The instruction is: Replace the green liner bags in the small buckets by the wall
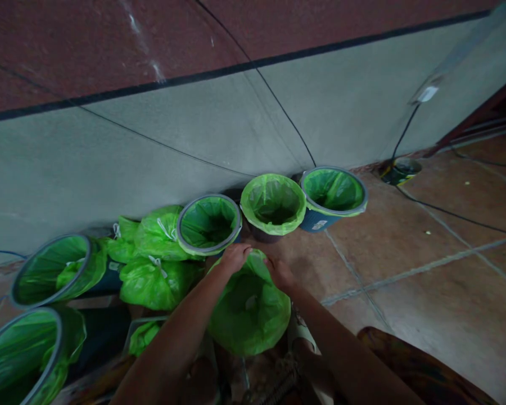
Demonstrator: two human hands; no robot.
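Note:
A bin lined with a green plastic bag (253, 315) stands between my legs, the bag folded outward over its rim. My left hand (235, 257) is closed on the far left part of the bag's edge. On the far right part of that edge, my right hand (279, 274) also grips the bag, its fingertips partly hidden. Just beyond my hands are a lined bin with a grey ring (209, 224), a lined bin without a ring (273, 203) and a blue lined bin with a grey ring (334, 191).
Tied green bags (160, 281) lie in a heap at the left. Two lined bins, one a tipped bin (53, 270), lie on their sides further left. A black cable (459, 212) crosses the tiled floor near a small can (401, 170) by the wall (109, 169).

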